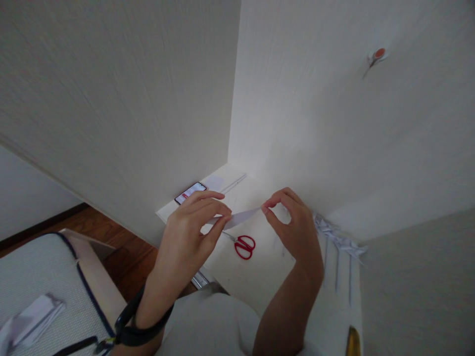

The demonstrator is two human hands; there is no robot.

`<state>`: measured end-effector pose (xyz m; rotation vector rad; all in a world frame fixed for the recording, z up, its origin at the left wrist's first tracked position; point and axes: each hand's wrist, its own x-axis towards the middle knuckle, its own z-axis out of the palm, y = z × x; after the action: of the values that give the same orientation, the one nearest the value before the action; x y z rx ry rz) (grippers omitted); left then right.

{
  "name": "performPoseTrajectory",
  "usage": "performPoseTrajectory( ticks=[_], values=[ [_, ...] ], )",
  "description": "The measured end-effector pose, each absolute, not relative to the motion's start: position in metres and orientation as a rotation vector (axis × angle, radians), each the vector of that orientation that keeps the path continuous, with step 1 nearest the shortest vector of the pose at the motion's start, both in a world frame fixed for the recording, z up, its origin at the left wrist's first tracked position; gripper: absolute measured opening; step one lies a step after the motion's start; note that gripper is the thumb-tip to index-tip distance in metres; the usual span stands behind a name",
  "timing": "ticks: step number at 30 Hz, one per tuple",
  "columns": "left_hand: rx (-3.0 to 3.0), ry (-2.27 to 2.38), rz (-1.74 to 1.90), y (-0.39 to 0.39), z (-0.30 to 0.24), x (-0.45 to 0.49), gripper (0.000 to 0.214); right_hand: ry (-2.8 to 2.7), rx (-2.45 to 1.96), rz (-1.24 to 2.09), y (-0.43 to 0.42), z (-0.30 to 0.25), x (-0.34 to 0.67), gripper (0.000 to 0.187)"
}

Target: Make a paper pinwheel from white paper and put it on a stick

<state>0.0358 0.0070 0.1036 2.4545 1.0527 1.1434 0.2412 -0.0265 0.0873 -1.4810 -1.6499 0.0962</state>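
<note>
A pale strip of paper [243, 217] stretches between my two hands above the white tabletop [237, 282]. My left hand [193, 227] pinches one end between thumb and fingers, its wrist wearing a dark band. At the other end, my right hand [291, 217] grips the pointed tip with thumb and forefinger. Red-handled scissors [244, 247] lie on the table just below the paper, their blades partly hidden behind my left hand. Close behind my left hand rests a phone [190, 192] with its screen lit.
Folded paper shapes on thin sticks [339, 240] lie along the table's right side. Thin rods [234, 183] sit near the back corner. A yellow object [353, 341] is at the front right. Walls enclose the back. Folded paper [37, 321] rests on a mattress [44, 262] at left.
</note>
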Motion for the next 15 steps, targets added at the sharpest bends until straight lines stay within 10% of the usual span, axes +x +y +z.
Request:
performPoseTrajectory(
  ticks=[15],
  values=[
    [2.223, 1.07, 1.206, 0.008, 0.1, 0.045, 0.01, -1.57, -1.201, 0.325, -0.027, 0.095, 0.222, 0.01]
  ],
)
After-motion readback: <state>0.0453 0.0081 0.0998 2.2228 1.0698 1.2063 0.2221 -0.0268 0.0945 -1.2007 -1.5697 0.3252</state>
